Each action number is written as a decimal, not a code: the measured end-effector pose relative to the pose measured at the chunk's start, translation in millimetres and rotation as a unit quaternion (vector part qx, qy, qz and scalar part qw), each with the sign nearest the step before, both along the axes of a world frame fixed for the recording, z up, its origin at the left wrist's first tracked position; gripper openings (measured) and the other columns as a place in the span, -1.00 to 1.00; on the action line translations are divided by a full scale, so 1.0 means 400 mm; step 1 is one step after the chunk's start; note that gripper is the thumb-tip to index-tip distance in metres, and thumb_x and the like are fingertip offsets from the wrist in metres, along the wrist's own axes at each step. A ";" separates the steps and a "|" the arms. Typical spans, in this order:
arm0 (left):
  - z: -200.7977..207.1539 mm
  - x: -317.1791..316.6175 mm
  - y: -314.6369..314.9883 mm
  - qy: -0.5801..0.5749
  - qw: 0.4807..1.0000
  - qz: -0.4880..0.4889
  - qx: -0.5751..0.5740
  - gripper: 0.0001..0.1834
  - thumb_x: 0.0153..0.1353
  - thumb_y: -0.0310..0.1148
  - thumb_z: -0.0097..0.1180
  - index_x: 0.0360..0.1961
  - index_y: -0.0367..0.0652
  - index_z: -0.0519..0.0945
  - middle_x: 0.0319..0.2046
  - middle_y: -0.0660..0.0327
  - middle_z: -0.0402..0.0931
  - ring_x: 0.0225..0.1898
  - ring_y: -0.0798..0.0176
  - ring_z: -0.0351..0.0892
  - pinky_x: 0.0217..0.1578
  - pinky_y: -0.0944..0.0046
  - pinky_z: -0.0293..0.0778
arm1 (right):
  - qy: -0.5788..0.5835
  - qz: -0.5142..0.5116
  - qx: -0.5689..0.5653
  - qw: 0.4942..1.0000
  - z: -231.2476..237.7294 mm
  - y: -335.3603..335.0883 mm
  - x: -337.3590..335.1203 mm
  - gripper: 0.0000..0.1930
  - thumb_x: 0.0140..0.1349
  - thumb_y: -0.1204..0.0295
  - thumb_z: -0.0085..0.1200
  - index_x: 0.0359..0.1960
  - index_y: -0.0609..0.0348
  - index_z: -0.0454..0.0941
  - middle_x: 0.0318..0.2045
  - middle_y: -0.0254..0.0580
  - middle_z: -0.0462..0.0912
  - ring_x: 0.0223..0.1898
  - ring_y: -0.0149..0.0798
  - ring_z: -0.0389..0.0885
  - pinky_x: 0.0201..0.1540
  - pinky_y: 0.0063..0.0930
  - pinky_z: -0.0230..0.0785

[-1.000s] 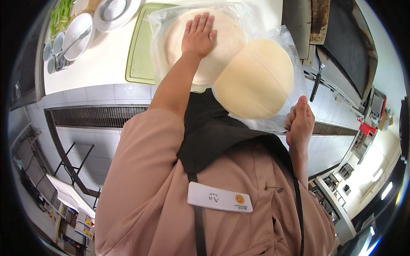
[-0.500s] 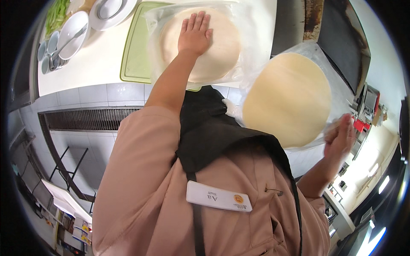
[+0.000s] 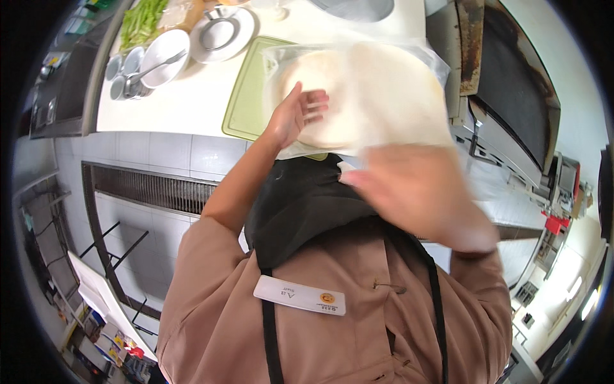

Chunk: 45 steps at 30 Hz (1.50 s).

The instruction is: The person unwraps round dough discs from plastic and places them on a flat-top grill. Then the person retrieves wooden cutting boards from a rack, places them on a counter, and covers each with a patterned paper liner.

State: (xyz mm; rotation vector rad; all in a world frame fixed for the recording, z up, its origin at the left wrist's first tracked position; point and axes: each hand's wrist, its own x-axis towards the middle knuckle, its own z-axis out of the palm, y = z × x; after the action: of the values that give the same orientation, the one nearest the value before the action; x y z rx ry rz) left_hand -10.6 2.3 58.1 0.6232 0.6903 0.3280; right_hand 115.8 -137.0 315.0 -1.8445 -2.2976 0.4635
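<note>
In the head view, the left hand (image 3: 294,118) is seen with fingers loosely bent and parted, nothing gripped between them. A pale round sheet (image 3: 313,67) is set behind and to the right of these fingers, covered by clear plastic (image 3: 274,77), above a green board (image 3: 246,96). The right hand (image 3: 412,189) is blurred near the plastic's lower right part; whether anything is gripped by its fingers cannot be told.
</note>
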 end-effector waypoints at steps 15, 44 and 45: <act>-0.063 -0.125 -0.048 0.151 0.986 0.066 0.032 -0.48 0.41 -0.07 -0.23 0.09 -0.36 0.38 0.00 -0.02 0.47 -0.12 0.12 0.56 -0.06 0.15 0.48 | 0.334 -0.221 -0.176 0.899 -0.528 0.034 0.017 -0.41 0.27 0.01 -0.02 0.11 0.28 0.37 0.01 0.09 0.51 0.03 -0.08 0.50 0.07 -0.31 0.33; 0.147 -0.016 0.021 0.105 0.958 0.046 0.262 -0.72 0.34 -0.33 -0.03 -0.20 -0.40 0.52 -0.41 0.10 0.60 -0.37 0.23 0.63 -0.29 0.32 0.55 | 0.573 -0.452 -0.006 0.684 -0.493 0.039 0.140 -0.64 0.34 0.25 -0.02 -0.10 0.36 0.53 -0.29 -0.15 0.65 -0.32 -0.40 0.57 -0.23 -0.49 0.42; 0.143 -0.032 0.040 0.107 0.958 0.062 0.257 -0.72 0.33 -0.32 -0.02 -0.20 -0.40 0.53 -0.41 0.10 0.60 -0.36 0.24 0.63 -0.29 0.32 0.56 | 0.617 -0.450 0.009 0.646 -0.483 0.034 0.167 -0.64 0.34 0.25 -0.01 -0.08 0.38 0.52 -0.27 -0.14 0.64 -0.30 -0.40 0.58 -0.22 -0.50 0.42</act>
State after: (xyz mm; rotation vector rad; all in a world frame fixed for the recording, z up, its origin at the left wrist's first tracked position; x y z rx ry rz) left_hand -23.6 18.5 115.3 1.1246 0.8620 0.5718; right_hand 182.6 -123.3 121.8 -1.5005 -0.3967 1.0148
